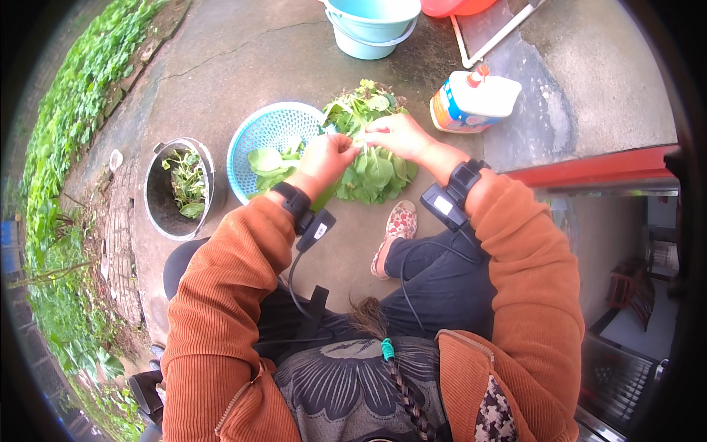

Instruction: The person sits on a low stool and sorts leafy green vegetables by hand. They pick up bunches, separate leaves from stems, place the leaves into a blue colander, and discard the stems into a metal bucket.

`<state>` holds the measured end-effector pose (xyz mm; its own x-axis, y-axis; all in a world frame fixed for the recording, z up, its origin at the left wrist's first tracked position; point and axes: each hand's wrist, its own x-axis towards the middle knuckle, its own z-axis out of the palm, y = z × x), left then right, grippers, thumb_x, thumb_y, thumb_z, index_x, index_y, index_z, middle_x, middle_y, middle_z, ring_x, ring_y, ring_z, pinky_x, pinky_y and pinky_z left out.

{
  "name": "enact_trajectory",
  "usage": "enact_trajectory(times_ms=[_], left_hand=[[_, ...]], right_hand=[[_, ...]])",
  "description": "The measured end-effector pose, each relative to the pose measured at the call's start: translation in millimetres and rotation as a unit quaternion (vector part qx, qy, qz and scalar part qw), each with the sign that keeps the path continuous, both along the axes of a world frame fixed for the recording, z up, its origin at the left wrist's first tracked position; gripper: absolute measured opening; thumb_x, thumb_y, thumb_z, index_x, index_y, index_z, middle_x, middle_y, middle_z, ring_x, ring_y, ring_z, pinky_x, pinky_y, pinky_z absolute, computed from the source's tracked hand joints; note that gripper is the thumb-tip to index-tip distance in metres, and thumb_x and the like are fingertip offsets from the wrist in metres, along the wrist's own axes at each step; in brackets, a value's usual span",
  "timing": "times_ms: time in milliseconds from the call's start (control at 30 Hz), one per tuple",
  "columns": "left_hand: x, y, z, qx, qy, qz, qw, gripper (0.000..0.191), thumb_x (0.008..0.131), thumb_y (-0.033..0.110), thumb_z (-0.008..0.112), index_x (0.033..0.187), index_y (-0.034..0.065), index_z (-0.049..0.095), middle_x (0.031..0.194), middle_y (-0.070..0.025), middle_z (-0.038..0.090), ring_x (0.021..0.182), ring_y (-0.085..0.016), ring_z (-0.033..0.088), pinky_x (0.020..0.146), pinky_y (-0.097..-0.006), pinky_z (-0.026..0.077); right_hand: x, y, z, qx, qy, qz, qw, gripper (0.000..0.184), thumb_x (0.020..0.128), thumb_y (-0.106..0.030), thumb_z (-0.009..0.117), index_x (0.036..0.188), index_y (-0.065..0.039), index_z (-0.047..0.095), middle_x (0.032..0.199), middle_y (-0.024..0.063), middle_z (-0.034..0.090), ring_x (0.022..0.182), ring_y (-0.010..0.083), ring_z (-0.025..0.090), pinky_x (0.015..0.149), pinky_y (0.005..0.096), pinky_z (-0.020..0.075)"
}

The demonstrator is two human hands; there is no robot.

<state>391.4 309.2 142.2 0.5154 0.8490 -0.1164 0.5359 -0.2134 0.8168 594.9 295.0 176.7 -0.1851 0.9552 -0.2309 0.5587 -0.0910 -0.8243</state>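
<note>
My left hand point(326, 157) and my right hand point(400, 137) meet above a pile of leafy green vegetables point(373, 177) on the concrete. Both sets of fingertips pinch a pale green stalk point(359, 138) between them. Roots and smaller leaves lie at the far end of the pile. Left of the pile, partly behind my left hand, is a light blue plastic colander point(243, 141) with several loose green leaves point(268, 161) in it. Further left, a dark bucket point(160, 204) contains wilted leaves and stems point(188, 182).
A large white jug with a red cap point(475, 102) stands at the right. Nested light blue buckets point(370, 33) are at the back, near a red basin point(450, 5) and white pipe point(497, 38). A red door sill point(596, 166) runs along the right; plants point(72, 132) border the left.
</note>
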Motion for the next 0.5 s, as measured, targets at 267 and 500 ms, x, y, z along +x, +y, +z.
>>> enact_trajectory(times_ms=[267,500], left_hand=[[-2.6,-10.0,22.8,0.275,0.031,-0.058,0.959,0.013,0.083,0.021,0.068,0.087,0.0090,0.070,0.080,-0.0116,0.068,0.073,-0.030,0.065,0.068,-0.0402,0.052],[-13.1,10.8,23.8,0.269,-0.038,-0.009,0.962,0.012,0.083,0.017,0.067,0.091,0.0076,0.068,0.088,-0.0100,0.069,0.084,-0.028,0.065,0.074,-0.0368,0.053]], right_hand=[[3.2,-7.7,-20.7,0.066,-0.268,-0.095,0.956,0.023,0.080,-0.036,0.064,0.087,-0.016,0.073,0.083,0.0098,0.070,0.082,0.0308,0.066,0.076,0.0402,0.0500],[17.7,-7.2,-17.3,-0.021,-0.185,0.046,0.981,0.022,0.079,-0.031,0.068,0.094,-0.017,0.074,0.089,0.0071,0.072,0.087,0.0244,0.068,0.085,0.0350,0.0500]])
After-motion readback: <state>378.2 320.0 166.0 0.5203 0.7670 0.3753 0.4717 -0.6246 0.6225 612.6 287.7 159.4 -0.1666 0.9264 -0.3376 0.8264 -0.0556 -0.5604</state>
